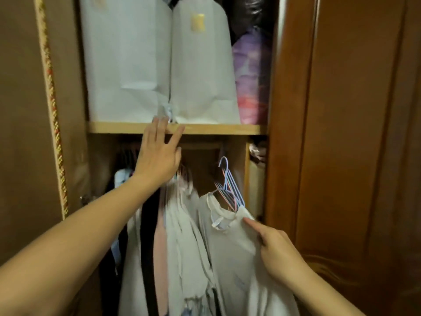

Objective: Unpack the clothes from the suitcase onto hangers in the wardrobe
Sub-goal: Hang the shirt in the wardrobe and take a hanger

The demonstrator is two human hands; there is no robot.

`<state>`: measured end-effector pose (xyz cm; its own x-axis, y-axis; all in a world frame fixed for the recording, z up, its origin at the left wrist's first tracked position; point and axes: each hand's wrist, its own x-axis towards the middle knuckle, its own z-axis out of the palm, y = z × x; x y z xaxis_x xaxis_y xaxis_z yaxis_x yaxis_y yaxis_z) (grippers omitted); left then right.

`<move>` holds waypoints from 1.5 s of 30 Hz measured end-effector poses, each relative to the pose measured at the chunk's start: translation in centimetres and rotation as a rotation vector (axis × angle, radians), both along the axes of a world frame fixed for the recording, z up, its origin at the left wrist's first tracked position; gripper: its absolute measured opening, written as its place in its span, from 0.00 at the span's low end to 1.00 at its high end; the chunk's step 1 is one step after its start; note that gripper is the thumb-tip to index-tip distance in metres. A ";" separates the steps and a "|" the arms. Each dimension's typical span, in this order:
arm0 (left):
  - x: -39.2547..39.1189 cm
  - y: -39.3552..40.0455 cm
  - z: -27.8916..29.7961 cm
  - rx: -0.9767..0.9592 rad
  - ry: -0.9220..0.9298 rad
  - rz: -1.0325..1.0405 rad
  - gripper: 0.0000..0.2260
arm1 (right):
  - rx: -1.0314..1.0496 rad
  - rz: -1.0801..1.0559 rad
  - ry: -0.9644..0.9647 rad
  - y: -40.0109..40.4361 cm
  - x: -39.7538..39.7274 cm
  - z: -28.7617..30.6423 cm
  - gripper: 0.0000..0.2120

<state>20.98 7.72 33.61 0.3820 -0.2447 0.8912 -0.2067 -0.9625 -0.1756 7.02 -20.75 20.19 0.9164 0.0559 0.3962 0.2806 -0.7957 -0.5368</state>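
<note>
While the left hand (159, 156) reaches up with fingers straight and spread, its fingertips lie at the front edge of the shelf (218, 128) and it holds nothing; the right hand (276, 249) has its fingers curled, with one extended finger touching the shoulder of the top (230, 242), and appears to pinch the fabric there, though the grip itself is partly hidden. The top is pale grey and hangs in the right part of the wardrobe below the shelf, its neck on the hangers (227, 190); several thin coloured wire hangers are bunched together at that point, and which one carries the top cannot be told. Just to its left hang other clothes (180, 236), pale and dark, close against it; the rail is hidden behind the shelf edge. The suitcase is not in view. Above the shelf stand two white bags (159, 65) side by side, with a purple bundle (250, 76) to their right; a door (341, 133) stands open on the right. Handling judgement: the top is light, soft and limp; it will sag and slide off a thin wire hanger if pulled by the hem or one sleeve; take hold at the shoulder seam or at the hanger hook. The hangers are likely light and prone to tangling; separate one hook before lifting.
</note>
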 end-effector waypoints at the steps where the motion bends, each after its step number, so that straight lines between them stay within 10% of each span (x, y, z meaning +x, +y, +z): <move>1: 0.9 0.7 0.9 0.009 0.013 0.045 0.28 | -0.011 -0.018 -0.003 1.1 1.9 0.1 0.33; 15: 5.9 1.9 2.5 0.018 0.075 0.141 0.34 | -0.024 0.036 0.062 9.3 22.7 5.6 0.33; 21: 6.1 1.8 2.3 0.011 0.033 0.126 0.37 | 0.213 -0.038 0.065 10.3 20.7 -0.2 0.31; 34: 6.1 1.3 2.2 0.014 0.031 0.140 0.40 | -0.113 0.449 0.392 11.4 18.2 -0.8 0.39; 40: 5.9 0.4 2.1 -0.031 0.032 0.158 0.41 | -0.621 -0.380 -0.264 6.1 19.9 -0.1 0.17; 45: 5.9 0.4 2.1 -0.029 0.033 0.173 0.41 | -0.975 -0.485 -0.254 4.9 21.8 1.1 0.18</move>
<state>26.90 8.11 35.71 0.4451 -0.1468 0.8834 -0.0430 -0.9888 -0.1427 28.79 -15.87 21.30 0.8241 0.1037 0.5569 -0.1605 -0.9001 0.4051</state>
